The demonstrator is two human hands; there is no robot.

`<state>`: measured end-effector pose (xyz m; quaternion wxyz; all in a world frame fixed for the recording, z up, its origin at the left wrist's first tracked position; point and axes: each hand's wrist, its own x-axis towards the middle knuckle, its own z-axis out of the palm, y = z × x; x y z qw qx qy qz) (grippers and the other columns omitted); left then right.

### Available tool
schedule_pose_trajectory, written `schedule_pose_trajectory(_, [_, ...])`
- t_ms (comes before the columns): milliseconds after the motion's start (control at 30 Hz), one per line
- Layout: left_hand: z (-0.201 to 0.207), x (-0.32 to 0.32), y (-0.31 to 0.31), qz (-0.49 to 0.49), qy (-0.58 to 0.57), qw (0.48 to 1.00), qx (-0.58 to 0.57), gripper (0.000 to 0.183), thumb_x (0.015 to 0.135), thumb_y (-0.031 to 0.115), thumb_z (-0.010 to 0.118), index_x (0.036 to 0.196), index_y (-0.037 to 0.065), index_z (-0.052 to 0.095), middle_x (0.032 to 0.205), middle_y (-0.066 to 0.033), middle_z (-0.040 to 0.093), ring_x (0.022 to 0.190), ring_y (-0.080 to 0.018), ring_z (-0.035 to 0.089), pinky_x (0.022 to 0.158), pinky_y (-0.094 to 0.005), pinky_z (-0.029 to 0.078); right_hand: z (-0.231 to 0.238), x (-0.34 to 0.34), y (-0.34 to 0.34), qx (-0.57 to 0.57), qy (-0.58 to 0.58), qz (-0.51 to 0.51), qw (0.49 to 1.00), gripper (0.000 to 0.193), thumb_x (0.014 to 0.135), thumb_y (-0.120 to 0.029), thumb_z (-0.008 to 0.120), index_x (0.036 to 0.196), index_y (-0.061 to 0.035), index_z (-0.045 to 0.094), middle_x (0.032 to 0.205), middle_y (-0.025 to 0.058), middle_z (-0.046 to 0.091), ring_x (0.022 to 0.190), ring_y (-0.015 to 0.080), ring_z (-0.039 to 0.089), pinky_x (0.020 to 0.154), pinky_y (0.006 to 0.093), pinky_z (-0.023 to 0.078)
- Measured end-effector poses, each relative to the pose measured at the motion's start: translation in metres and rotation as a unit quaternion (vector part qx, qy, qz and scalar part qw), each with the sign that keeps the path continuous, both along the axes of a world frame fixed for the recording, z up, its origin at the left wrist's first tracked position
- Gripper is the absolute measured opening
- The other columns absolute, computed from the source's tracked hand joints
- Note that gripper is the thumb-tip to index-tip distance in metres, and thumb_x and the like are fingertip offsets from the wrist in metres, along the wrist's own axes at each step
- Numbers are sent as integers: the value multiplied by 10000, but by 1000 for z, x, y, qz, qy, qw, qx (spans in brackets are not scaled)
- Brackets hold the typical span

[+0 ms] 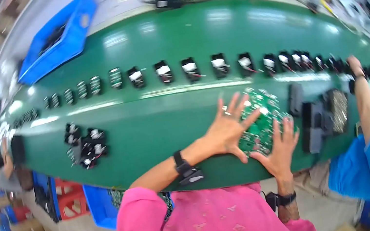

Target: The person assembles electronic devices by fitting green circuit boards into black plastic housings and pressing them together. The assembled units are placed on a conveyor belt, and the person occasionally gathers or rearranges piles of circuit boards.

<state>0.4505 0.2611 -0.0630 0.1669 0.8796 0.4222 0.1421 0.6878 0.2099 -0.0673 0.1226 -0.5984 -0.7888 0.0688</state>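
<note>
A spread of green circuit boards (268, 102) lies on the green bench in front of me. Over its left side reaches my left hand (227, 131), fingers stretched apart, a ring on one of them. My right hand (278, 152) rests at the near right edge of the boards, its fingers spread too. Both hands touch or hover just over the boards; exact contact is hard to make out. Just right of the boards lie a dark narrow block (295, 99) and a larger dark grey case (313, 127).
A long row of small black modules with white parts (190, 69) crosses the bench, with small green boards (115, 78) at its left. A black module cluster (89, 147) sits left. A blue bin (58, 41) stands far left. At right, a person in blue (366, 162) reaches across.
</note>
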Motion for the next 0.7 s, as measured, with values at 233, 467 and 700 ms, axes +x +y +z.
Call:
schedule_pose_trajectory(233, [44, -147, 9, 355, 129, 912, 157, 1013, 691, 489, 817, 1500, 80, 366, 1578, -195, 288, 1440, -492, 240, 1154, -704, 126, 7, 5, -8, 22, 72, -17, 997, 1135, 668, -505, 860, 1546, -56, 300, 1617, 203, 223, 1507, 431, 151, 1182, 621, 126])
schedule_pose_trajectory(467, [9, -269, 32, 424, 214, 872, 121, 794, 772, 422, 795, 1447, 143, 484, 1412, -116, 541, 1407, -325, 405, 1097, -775, 129, 39, -52, 17, 95, 124, 103, 982, 496, 749, -175, 815, 1204, -46, 664, 1410, 186, 498, 1341, 409, 412, 1122, 524, 310])
schedule_pose_trajectory(700, [29, -186, -22, 323, -436, 835, -89, 763, 716, 254, 825, 1384, 47, 520, 1238, -105, 554, 1118, -258, 586, 933, -427, 525, 47, -99, 26, 8, 14, 145, 989, 427, 760, -177, 807, 1153, -63, 683, 1211, 129, 558, 1178, 354, 478, 945, 468, 393])
